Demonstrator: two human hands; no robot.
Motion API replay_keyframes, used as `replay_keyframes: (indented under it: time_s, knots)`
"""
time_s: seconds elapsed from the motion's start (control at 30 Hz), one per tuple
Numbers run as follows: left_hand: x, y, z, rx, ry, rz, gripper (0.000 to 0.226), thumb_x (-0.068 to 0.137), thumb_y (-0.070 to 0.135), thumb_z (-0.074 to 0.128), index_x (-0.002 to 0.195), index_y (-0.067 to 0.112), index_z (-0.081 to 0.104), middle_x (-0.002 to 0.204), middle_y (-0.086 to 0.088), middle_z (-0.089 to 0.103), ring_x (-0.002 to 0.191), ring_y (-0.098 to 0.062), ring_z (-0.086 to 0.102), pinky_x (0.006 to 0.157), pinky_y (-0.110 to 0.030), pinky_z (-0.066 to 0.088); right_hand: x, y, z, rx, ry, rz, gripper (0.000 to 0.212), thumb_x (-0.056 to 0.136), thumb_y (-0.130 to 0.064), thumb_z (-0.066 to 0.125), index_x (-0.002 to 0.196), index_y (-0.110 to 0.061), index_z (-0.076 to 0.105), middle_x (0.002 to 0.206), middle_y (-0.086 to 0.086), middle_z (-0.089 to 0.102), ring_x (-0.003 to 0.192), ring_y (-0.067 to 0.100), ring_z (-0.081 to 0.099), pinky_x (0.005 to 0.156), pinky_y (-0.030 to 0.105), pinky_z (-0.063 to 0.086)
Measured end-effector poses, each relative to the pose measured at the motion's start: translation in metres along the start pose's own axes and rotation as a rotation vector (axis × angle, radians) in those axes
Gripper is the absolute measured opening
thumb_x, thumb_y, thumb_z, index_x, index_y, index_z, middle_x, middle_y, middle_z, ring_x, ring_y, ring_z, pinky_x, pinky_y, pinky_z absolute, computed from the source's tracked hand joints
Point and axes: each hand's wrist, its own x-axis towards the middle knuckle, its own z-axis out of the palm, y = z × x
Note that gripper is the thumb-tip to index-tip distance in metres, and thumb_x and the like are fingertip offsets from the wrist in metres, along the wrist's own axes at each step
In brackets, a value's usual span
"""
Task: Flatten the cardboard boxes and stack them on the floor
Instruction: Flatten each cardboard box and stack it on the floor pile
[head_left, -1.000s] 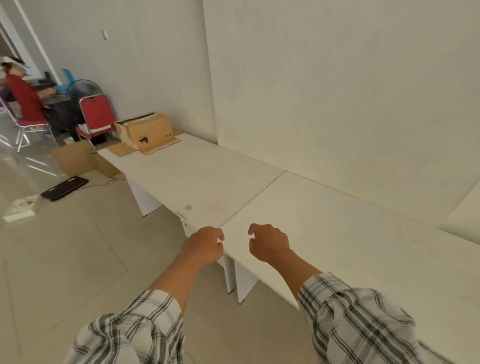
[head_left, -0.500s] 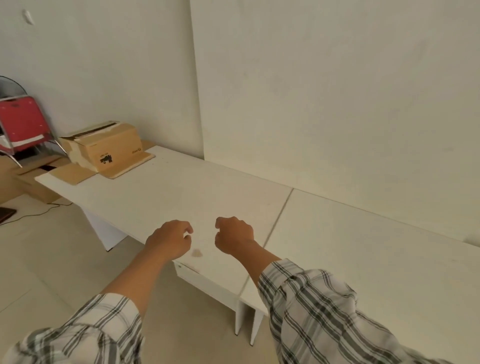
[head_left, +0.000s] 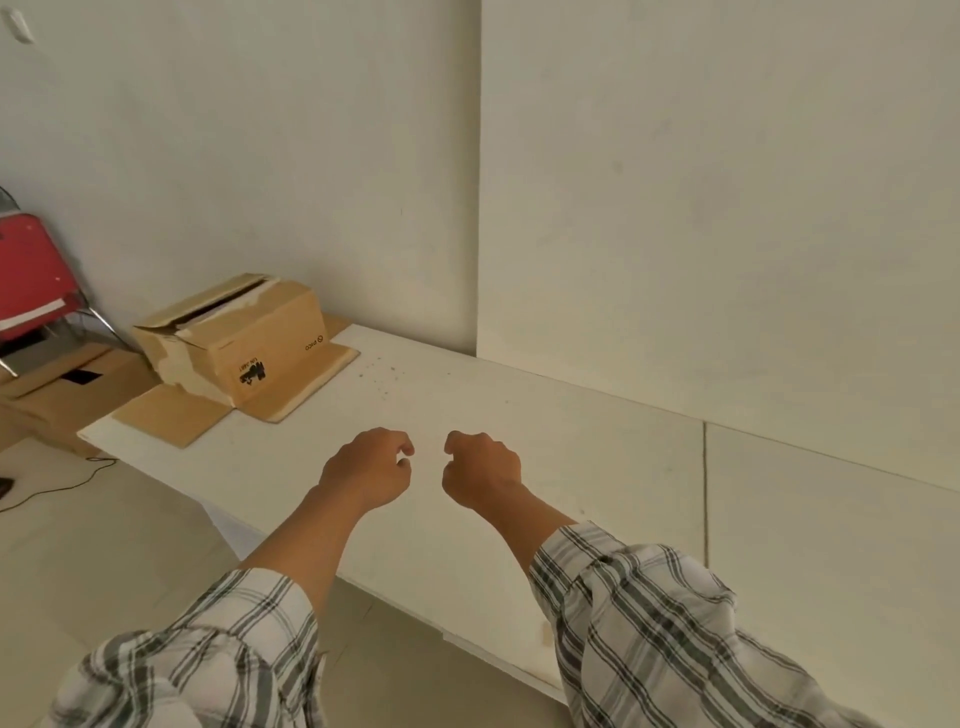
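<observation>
Cardboard box (head_left: 244, 340) interior hidden, top flaps torn and ajar, bottom flaps splayed on white table (head_left: 519, 467), well beyond and left of fingers, left hand (head_left: 366, 473) and right hand (head_left: 480, 470) loosely curled, empty.

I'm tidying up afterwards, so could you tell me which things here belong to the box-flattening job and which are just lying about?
Job:
cardboard box on the table
boxes on the floor
left hand, right hand, both empty

Lying about:
red chair
black cable
</observation>
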Motion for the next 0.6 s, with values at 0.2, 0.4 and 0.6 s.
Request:
replay_keyframes:
  time_s: [0.2,0.4,0.6]
  knots:
    - [0.061,-0.098,-0.038,0.052,-0.048,0.132,0.027,0.097,0.026,0.052,0.122,0.027,0.062,0.13,0.005,0.059,0.113,-0.019,0.058,0.091,-0.035,0.05,0.069,-0.09,0.031,0.048,0.08,0.116,0.031,0.092,-0.017,0.047,0.121,-0.02,0.057,0.105,0.005,0.066,0.088,0.027,0.065,0.081,0.038,0.055]
    - [0.109,-0.206,-0.085,0.082,-0.107,0.216,0.028,0.097,0.026,0.049,0.123,0.026,0.062,0.13,0.004,0.057,0.114,-0.02,0.056,0.091,-0.037,0.05,0.126,-0.184,0.06,0.085,0.142,0.209,0.032,0.092,-0.017,0.049,0.123,-0.02,0.058,0.114,0.003,0.064,0.093,0.026,0.064,0.081,0.036,0.054]
    - [0.167,-0.288,-0.114,0.093,-0.129,0.259,0.031,0.097,0.024,0.046,0.123,0.026,0.061,0.132,0.005,0.055,0.113,-0.019,0.056,0.085,-0.033,0.049,0.186,-0.256,0.081,0.076,0.196,0.259,0.033,0.092,-0.018,0.048,0.124,-0.019,0.057,0.123,0.002,0.053,0.097,0.03,0.062,0.078,0.037,0.051]
